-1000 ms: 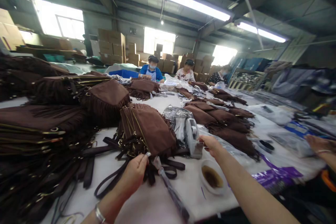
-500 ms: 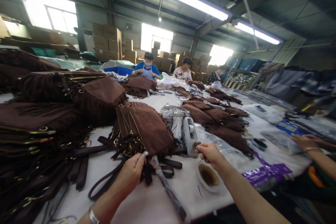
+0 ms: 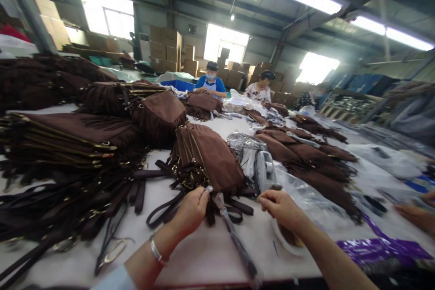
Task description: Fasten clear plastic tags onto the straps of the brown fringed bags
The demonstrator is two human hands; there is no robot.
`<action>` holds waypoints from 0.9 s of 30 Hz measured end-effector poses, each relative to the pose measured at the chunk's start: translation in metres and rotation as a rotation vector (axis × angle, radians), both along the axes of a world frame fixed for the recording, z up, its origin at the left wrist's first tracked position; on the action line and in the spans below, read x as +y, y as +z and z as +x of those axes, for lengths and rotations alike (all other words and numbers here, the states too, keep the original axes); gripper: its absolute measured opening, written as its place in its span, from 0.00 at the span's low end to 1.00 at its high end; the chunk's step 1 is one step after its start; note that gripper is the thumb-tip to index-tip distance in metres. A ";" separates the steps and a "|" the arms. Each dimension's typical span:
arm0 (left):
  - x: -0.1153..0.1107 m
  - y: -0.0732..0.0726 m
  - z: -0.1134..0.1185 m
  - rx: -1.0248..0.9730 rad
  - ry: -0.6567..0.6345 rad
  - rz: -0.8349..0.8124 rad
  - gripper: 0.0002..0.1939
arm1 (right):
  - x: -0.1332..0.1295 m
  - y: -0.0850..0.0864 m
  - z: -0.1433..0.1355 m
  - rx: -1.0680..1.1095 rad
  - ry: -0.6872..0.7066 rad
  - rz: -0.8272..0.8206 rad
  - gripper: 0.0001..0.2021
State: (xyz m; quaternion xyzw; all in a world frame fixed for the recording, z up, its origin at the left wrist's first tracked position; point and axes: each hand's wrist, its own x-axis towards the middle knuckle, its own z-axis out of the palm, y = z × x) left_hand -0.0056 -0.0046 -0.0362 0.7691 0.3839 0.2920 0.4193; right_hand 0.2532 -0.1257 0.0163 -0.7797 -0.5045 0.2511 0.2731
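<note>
Several brown bags (image 3: 220, 158): they lean together on the white table (image 3: 204, 263), just beyond the left hand (image 3: 192, 210).
Left hand: it pinches a small pale piece (image 3: 209, 188), the forearm reaching inward.
Wrapped strap (image 3: 238, 240): it lies between both forearms, its top end near the left fingertips.
Right hand (image 3: 283, 210): its fingers are curled together near the tape dispenser (image 3: 267, 170), the wrist above the bowl (image 3: 280, 241); what they grasp, I cannot tell.
Dispenser: I judge this step as fine fingertip work beside it; the next move calls for steady pinching.
</note>
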 end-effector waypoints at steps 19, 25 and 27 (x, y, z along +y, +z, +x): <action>-0.006 -0.011 -0.016 0.421 -0.057 0.559 0.10 | 0.085 -0.009 -0.124 0.539 0.011 -0.112 0.20; -0.006 -0.011 -0.019 0.297 -0.055 0.432 0.09 | 0.086 -0.025 -0.122 0.620 -0.040 -0.141 0.23; -0.005 -0.014 -0.019 0.292 -0.052 0.429 0.09 | 0.083 -0.026 -0.122 0.627 -0.032 -0.133 0.22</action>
